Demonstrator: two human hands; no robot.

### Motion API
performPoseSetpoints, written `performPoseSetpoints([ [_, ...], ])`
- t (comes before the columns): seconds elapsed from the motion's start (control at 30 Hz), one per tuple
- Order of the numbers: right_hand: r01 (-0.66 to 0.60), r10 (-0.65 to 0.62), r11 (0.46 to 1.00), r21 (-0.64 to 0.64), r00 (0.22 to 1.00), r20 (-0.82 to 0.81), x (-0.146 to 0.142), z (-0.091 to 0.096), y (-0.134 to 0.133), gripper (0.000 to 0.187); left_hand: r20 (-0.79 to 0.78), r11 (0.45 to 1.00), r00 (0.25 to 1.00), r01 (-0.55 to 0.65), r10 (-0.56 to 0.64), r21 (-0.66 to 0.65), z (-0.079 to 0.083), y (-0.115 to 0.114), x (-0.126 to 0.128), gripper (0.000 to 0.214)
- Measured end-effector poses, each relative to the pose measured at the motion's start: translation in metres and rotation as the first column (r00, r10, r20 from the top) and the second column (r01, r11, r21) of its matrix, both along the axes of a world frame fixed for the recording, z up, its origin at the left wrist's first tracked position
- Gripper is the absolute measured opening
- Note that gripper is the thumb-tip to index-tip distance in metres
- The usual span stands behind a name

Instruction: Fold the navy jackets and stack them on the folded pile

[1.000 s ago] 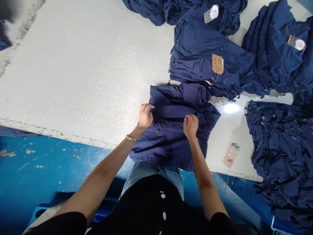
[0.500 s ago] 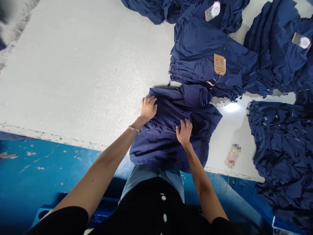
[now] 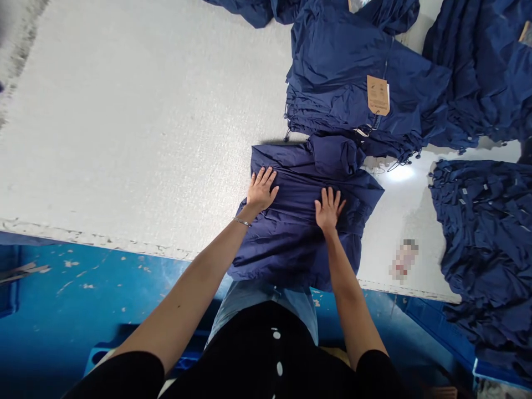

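A navy jacket (image 3: 286, 244) lies on the white table in front of me, its hood bunched at the far side and its lower edge at the table's near edge. My left hand (image 3: 261, 189) rests flat on the jacket's left part, fingers spread. Palm down on the right of its middle is my right hand (image 3: 328, 209), fingers also apart. Neither hand grips the cloth.
The white table (image 3: 124, 122) stretches away to the left. Beyond the jacket lies a stack of navy garments (image 3: 332, 72) with a brown hang tag (image 3: 378, 95) and dangling cords. Another navy pile (image 3: 490, 233) hangs over the table's right front edge. A blurred-out item (image 3: 404, 259) lies between.
My left hand has shifted slightly right and its fingers have straightened. My right hand has slid to the right and a little away from me, spreading its fingers on the jacket.
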State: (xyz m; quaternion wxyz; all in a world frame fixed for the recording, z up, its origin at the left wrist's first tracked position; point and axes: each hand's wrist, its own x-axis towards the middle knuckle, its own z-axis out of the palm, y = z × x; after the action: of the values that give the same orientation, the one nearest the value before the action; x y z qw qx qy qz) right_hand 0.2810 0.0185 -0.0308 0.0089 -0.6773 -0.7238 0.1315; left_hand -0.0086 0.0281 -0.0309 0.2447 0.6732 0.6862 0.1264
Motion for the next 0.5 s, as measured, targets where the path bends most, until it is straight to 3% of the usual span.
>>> performPoseSetpoints([
  [0.1, 0.057, -0.058, 0.998, 0.032, 0.998, 0.034, 0.047, -0.004, -0.002, 0.065, -0.013, 1.0, 1.0, 0.011, -0.011, -0.008, 0.001, -0.002, -0.001, 0.068],
  [0.17, 0.082, -0.084, 0.995, 0.054, 0.996, 0.041, 0.06, -0.008, -0.003, 0.067, -0.027, 1.0, 0.999, 0.018, -0.018, -0.011, 0.001, -0.003, 0.0, 0.068],
  [0.5, 0.073, -0.076, 0.994, 0.076, 0.996, 0.04, 0.06, -0.017, -0.004, 0.067, -0.052, 0.999, 0.998, 0.031, -0.033, -0.037, 0.0, 0.001, 0.001, 0.07],
])
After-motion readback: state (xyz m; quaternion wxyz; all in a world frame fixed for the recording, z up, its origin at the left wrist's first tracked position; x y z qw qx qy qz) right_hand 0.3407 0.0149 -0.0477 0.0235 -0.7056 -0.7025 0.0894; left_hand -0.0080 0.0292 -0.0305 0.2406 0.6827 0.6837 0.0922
